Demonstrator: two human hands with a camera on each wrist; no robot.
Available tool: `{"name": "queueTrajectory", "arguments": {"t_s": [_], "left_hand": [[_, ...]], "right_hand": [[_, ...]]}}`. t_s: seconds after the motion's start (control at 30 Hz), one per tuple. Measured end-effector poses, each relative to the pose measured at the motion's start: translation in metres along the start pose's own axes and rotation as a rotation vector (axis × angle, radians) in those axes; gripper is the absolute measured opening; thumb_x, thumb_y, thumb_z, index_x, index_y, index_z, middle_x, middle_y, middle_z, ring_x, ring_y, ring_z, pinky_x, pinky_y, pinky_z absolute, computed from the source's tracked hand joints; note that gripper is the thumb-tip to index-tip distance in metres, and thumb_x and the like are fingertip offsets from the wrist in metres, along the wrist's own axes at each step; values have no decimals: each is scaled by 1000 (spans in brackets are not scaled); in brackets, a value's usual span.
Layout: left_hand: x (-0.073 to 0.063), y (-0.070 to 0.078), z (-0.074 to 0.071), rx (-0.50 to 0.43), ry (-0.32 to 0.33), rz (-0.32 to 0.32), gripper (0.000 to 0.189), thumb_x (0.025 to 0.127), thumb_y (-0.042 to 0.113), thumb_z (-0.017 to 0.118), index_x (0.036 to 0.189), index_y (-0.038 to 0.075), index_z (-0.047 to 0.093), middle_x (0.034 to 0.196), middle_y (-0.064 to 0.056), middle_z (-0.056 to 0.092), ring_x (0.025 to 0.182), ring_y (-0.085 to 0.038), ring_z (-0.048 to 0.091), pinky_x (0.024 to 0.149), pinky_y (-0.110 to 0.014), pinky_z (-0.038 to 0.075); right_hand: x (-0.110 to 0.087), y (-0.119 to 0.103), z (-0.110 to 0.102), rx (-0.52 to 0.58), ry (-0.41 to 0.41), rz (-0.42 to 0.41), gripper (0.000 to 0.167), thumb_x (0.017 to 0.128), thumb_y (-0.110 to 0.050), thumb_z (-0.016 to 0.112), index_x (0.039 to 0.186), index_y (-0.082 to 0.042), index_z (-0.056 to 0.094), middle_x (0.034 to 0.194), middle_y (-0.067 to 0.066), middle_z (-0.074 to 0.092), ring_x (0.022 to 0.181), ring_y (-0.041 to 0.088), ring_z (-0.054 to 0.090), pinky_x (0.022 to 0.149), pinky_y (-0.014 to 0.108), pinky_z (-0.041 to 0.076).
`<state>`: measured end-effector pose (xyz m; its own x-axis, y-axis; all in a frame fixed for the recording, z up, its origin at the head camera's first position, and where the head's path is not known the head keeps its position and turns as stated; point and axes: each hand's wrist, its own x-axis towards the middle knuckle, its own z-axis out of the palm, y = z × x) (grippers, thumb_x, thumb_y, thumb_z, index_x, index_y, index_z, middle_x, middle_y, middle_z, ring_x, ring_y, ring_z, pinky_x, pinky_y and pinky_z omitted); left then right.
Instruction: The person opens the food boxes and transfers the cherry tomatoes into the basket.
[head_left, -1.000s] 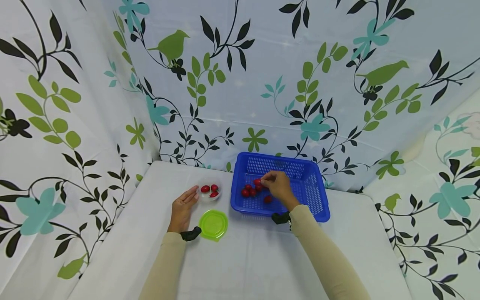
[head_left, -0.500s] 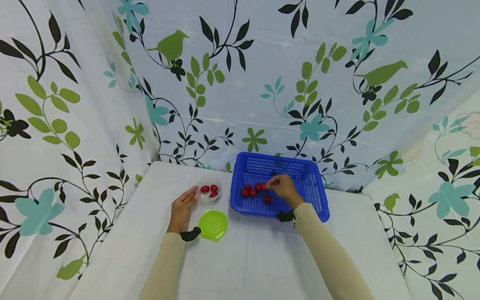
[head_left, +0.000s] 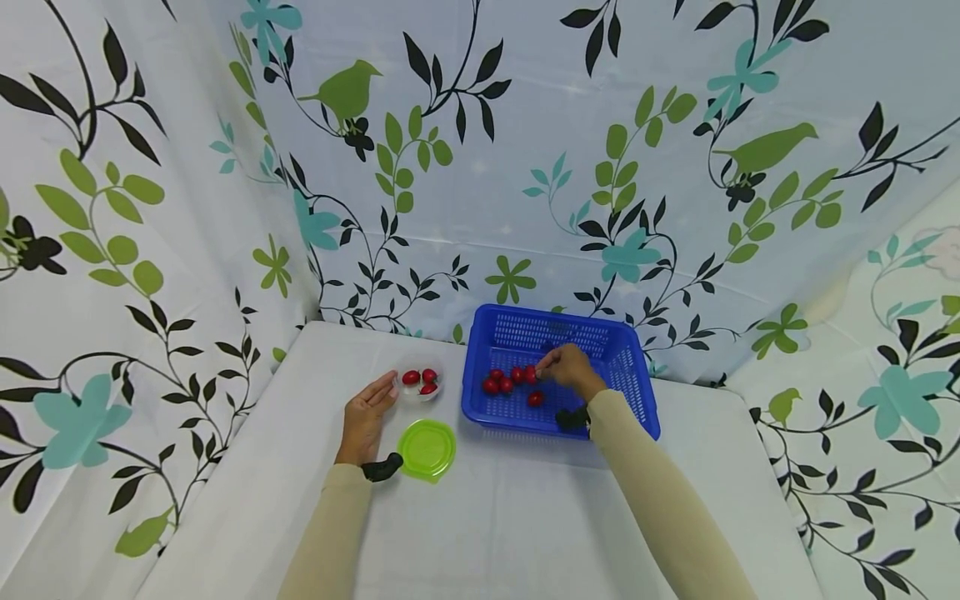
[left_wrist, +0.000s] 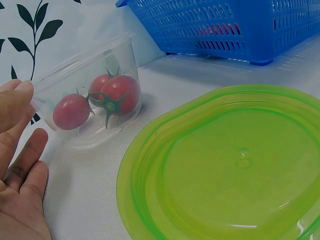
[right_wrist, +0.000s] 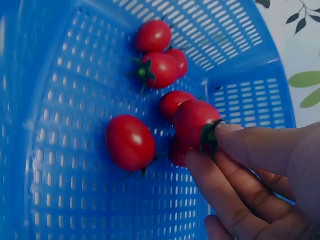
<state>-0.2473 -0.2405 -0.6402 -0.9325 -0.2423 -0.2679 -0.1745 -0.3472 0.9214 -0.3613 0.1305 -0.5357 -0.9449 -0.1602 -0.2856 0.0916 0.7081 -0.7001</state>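
The right hand pinches the stem end of a red tomato low inside the blue basket, with other tomatoes crowding its left and a loose tomato lying nearer the person. From that grip the perforated floor runs rightward under the wrist to the side wall, and the far rim rises beyond the hand. Well left, past the basket's left edge, the left hand holds a clear container of three tomatoes at its rim between thumb and finger, a green lid nearer the person.
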Motion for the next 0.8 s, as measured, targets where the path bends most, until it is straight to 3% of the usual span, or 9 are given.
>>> {"name": "queueTrajectory", "arguments": {"t_s": [0.2, 0.4, 0.57, 0.8], "left_hand": [[-2, 1, 0, -5, 0, -3, 46, 105, 11, 67, 150, 15, 62, 161, 1, 57, 154, -12, 46, 127, -30, 35], [-1, 2, 1, -12, -6, -1, 46, 105, 11, 68, 150, 15, 62, 161, 1, 56, 154, -12, 46, 127, -28, 35], [-2, 3, 2, -5, -4, 2, 47, 104, 12, 68, 150, 16, 62, 161, 2, 56, 154, -11, 46, 127, -28, 35], [-4, 2, 2, -3, -7, 30, 47, 104, 9, 68, 150, 13, 61, 161, -1, 57, 154, -12, 45, 127, -29, 36]], "right_hand": [[6, 3, 2, 1, -31, 39, 5, 92, -4, 79, 92, -9, 80, 116, 13, 75, 116, 32, 64, 115, 58, 47], [10, 6, 4, 10, -51, 38, 11, 92, 1, 76, 102, -2, 80, 117, 14, 77, 120, 35, 66, 117, 59, 47], [10, 3, 2, -22, -4, 19, 8, 91, -2, 78, 98, -6, 81, 114, 12, 76, 112, 30, 67, 106, 52, 54], [-2, -24, 6, -30, 85, -119, 13, 92, -2, 78, 105, -2, 79, 105, 13, 80, 99, 29, 72, 91, 45, 59]]}}
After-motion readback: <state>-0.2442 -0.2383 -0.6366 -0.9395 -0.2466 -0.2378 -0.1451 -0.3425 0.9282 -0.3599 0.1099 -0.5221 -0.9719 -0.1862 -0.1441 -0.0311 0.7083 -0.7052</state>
